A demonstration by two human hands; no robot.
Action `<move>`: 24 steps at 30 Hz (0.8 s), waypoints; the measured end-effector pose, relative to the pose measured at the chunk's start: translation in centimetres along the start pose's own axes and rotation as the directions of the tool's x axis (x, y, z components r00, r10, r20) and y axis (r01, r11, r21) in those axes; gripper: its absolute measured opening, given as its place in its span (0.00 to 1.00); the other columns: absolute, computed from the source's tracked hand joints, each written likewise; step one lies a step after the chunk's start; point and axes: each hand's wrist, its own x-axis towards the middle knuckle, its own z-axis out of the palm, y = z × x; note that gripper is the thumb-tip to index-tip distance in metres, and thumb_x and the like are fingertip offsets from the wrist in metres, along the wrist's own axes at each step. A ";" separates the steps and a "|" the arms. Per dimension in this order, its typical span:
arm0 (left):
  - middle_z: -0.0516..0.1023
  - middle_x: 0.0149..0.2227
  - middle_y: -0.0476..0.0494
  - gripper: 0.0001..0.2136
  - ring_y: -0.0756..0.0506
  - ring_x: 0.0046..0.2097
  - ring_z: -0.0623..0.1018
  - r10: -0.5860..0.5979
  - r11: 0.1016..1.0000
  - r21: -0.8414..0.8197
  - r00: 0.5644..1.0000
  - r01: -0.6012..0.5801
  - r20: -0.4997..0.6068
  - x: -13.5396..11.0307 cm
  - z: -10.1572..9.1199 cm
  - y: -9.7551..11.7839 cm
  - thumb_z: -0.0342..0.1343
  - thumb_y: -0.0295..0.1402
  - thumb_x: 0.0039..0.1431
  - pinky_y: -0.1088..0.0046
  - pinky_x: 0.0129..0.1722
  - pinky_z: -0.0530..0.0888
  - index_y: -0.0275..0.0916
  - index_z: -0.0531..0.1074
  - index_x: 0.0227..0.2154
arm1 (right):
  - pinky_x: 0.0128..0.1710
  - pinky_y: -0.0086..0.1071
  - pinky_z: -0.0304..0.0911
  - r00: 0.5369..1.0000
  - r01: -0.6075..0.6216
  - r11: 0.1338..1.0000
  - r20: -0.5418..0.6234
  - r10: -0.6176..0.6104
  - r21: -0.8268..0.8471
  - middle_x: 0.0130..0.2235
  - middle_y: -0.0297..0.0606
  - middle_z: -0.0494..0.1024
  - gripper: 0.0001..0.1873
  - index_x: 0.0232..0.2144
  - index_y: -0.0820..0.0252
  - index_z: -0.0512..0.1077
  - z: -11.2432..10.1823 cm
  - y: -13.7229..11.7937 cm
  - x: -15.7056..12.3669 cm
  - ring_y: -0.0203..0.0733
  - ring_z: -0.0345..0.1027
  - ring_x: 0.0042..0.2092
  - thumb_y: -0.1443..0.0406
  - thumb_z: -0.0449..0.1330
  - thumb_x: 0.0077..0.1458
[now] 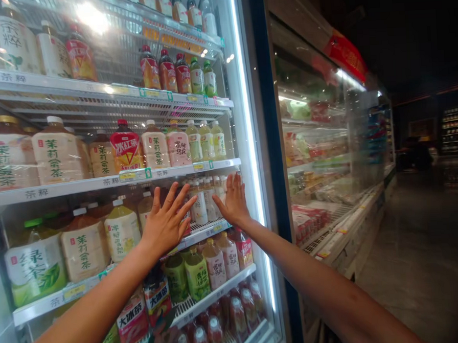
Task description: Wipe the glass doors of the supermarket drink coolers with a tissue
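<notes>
My left hand is open, fingers spread, in front of a refrigerated drinks cabinet. My right hand is also open, raised near the cabinet's right side. Reflections show a glass pane before the shelves; whether my palms touch it I cannot tell. Nothing is held in either hand. Behind my hands, partly covered, stand small bottles with white labels. On the shelf above are a red-labelled iced tea bottle and a pink-labelled bottle. Below my left hand stands a green tea bottle.
Large tea bottles fill the left side of the shelves. A lit strip runs down the cabinet's right edge beside a dark frame. Farther right, an open chilled display with packaged food lines the grey floor.
</notes>
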 end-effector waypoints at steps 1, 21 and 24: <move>0.45 0.75 0.45 0.34 0.37 0.76 0.39 -0.008 1.000 -0.006 1.000 0.008 0.002 -0.4 0.1 0.3 0.54 0.42 0.66 0.43 0.73 0.32 0.50 0.49 0.72 | 0.71 0.66 0.39 1.000 -0.006 1.000 -0.012 0.006 0.010 0.73 0.50 0.12 0.53 0.69 0.65 0.10 0.2 -0.3 -0.8 0.61 0.12 0.75 0.45 0.44 0.68; 0.47 0.75 0.44 0.34 0.38 0.76 0.39 0.001 0.996 0.085 1.000 0.000 -0.007 -6.3 -4.1 -2.4 0.53 0.45 0.67 0.45 0.74 0.33 0.49 0.50 0.72 | 0.71 0.67 0.34 1.000 -0.007 0.997 0.002 0.007 0.072 0.74 0.51 0.15 0.53 0.70 0.64 0.11 -0.4 -3.6 0.8 0.62 0.13 0.75 0.42 0.43 0.68; 0.47 0.75 0.44 0.34 0.37 0.76 0.39 -0.027 0.996 0.079 1.000 0.029 -0.016 -6.7 -4.8 -3.4 0.53 0.45 0.67 0.44 0.74 0.34 0.49 0.50 0.72 | 0.73 0.62 0.35 0.980 0.188 0.979 0.051 -0.192 0.080 0.75 0.49 0.16 0.57 0.71 0.63 0.16 -0.7 -6.1 -0.2 0.60 0.14 0.75 0.39 0.46 0.65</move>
